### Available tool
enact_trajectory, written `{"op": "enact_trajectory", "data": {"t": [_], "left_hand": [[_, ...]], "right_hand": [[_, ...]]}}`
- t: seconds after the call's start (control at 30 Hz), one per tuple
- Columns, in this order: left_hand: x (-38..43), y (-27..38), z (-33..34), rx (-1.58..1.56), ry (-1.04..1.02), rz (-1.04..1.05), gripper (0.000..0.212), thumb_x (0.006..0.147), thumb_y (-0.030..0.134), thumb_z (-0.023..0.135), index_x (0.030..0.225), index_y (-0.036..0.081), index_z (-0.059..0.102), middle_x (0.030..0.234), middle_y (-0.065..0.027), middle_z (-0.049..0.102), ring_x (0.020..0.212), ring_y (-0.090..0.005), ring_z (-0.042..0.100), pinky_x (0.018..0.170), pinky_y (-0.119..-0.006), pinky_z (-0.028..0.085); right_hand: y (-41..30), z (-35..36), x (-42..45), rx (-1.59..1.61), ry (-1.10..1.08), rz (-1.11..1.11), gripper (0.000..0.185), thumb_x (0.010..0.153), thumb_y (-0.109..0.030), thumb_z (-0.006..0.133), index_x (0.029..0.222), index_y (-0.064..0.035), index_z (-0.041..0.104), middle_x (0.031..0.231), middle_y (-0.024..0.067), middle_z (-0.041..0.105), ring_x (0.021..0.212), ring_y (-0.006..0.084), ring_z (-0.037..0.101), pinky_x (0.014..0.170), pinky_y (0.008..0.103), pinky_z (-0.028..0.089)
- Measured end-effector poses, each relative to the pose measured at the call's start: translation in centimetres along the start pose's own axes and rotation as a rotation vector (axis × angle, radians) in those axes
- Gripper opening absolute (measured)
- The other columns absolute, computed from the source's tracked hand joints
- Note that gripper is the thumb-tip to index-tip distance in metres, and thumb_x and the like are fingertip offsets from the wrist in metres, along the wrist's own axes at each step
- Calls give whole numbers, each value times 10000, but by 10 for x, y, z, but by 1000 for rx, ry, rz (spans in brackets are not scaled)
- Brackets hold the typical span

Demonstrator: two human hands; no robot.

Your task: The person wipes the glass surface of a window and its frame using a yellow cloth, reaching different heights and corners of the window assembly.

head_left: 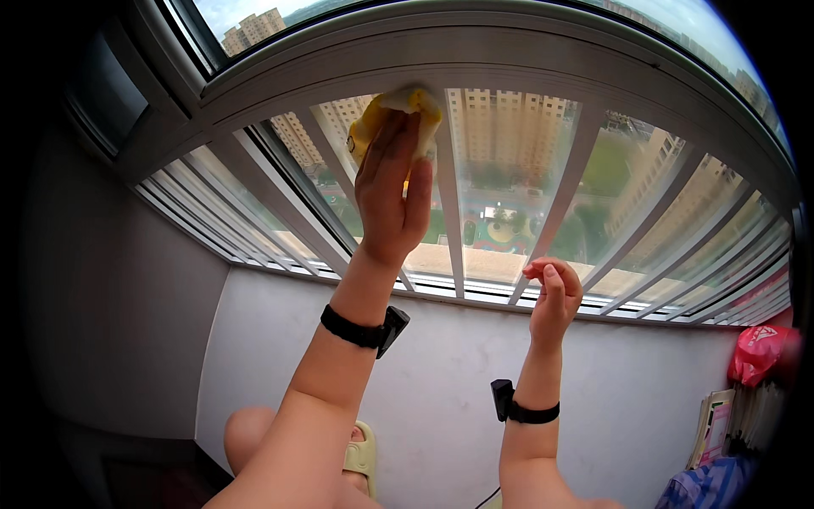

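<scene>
My left hand [392,184] presses a yellow and white cloth [362,130] up against the lower rail of the window frame, over the top of a pale upright bar. Its back faces me, with the fingers on the cloth and the thumb lower on the right. Lower and to the right, my right hand [554,296] hovers by the foot of another window bar [563,184], its fingers loosely bent and nothing visible in it. Whether it touches the bar I cannot tell. Both wrists wear black straps with small black devices.
Beyond the barred glass stand tall buildings. A white ledge or wall panel [445,382] lies below the bars. At the right are a red plastic bag [757,356], stacked papers or books [712,426] and blue striped fabric [706,487]. A foot wears a pale green slipper [361,455].
</scene>
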State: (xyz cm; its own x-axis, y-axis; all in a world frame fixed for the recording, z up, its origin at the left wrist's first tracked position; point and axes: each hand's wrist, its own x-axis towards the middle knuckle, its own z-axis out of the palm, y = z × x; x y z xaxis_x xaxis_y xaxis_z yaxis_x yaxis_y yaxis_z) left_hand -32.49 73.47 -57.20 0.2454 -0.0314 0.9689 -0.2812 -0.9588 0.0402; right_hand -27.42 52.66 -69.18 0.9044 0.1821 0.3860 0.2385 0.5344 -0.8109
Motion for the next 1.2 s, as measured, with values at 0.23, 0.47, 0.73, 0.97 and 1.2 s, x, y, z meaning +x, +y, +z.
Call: {"op": "enact_trajectory", "data": {"t": [0.23, 0.47, 0.73, 0.97, 1.2], "left_hand": [[-17, -16, 22, 306, 147, 34, 367, 793, 62, 638, 1153, 51, 568, 1182, -111, 546, 1059, -307, 523, 916, -407, 414], [-170, 0, 45, 183, -15, -264, 433, 758, 26, 674, 1164, 138, 574, 1132, -84, 491, 1028, -290, 507, 884, -410, 420], [-226, 23, 53, 216, -161, -419, 511, 732, -3, 670, 1209, 155, 575, 1189, -115, 461, 1104, -317, 467, 945, -412, 431], [-117, 6, 27, 373, -82, -229, 505, 789, 60, 620, 1276, 167, 545, 1313, -90, 410, 1174, -332, 426, 996, -432, 387], [2, 8, 1, 485, -98, -160, 600, 844, 89, 565, 1392, 58, 321, 1443, -210, 234, 1315, -409, 305, 1030, -471, 369]], "right_hand": [[20, -10, -1, -132, 178, 15, 229, 908, -130, 491, 830, 24, 641, 752, 63, 626, 711, 127, 587, 679, 251, 470], [30, 4, 1, -610, 273, -249, 238, 873, -136, 584, 1072, -7, 570, 968, 68, 597, 834, 146, 555, 752, 281, 450], [28, 23, 8, -824, 243, -290, 355, 825, -125, 618, 1140, -7, 503, 1111, 104, 526, 1001, 217, 528, 840, 348, 455], [31, 31, 4, -764, 257, -235, 382, 811, -88, 593, 1167, 3, 490, 1109, 107, 522, 1014, 219, 523, 850, 354, 457], [30, 34, 8, -745, 317, -226, 355, 801, -64, 583, 1138, 7, 497, 1100, 111, 527, 1002, 224, 529, 854, 355, 460]]}}
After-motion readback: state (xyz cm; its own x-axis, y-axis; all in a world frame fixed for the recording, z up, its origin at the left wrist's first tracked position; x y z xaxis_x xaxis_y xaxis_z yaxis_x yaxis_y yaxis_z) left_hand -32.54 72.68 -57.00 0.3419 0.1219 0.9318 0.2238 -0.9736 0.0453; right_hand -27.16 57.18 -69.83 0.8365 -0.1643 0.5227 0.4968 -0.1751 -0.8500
